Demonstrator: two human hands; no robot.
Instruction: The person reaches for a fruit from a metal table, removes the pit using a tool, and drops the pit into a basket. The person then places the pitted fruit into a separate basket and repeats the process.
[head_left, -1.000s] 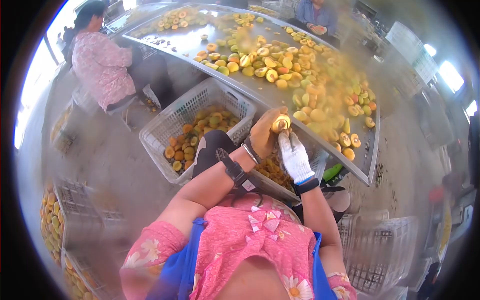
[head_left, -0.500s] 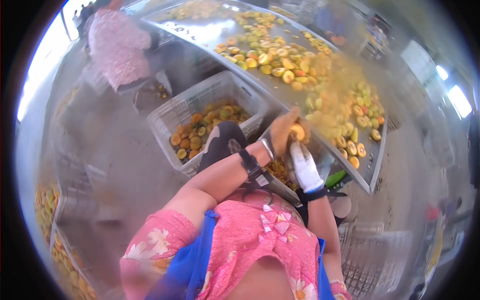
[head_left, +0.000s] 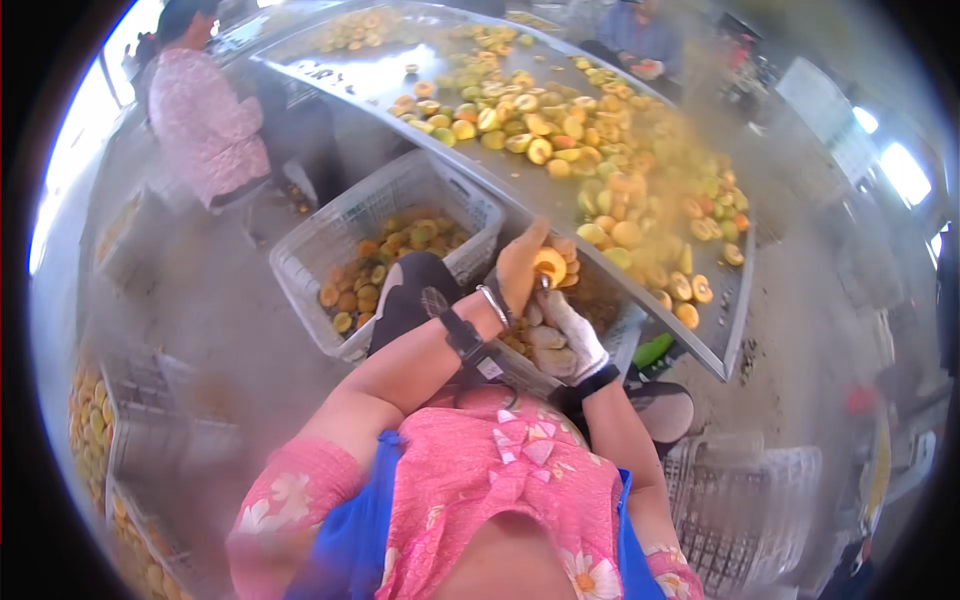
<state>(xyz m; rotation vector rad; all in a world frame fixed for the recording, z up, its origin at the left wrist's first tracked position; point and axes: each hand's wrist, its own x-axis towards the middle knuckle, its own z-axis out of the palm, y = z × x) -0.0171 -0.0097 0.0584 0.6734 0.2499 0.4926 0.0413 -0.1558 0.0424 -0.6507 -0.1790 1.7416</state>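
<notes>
Fruit [head_left: 550,264] sits in the left hand's [head_left: 518,268] curled fingers; the right hand's [head_left: 568,340] close round a small tool [head_left: 545,281] against it. A slip could jab the left fingers, being so near. Table rim [head_left: 660,322] lies just beyond them, crate [head_left: 627,336] below, leaving a narrow gap.

The fruit piece [head_left: 550,264], yellow-orange with a rounded outline, lies between the fingers and thumb of the left hand [head_left: 521,266], its cut face turned up towards the camera and showing a deeper orange middle. Whether a stone sits there is too blurred to tell. A small, narrow tool [head_left: 545,282] rises from the gloved right hand [head_left: 566,338], its visible end at the fruit piece's lower edge, the rest hidden by the hand. Both are just beside the edge of the counter [head_left: 512,182]
</notes>
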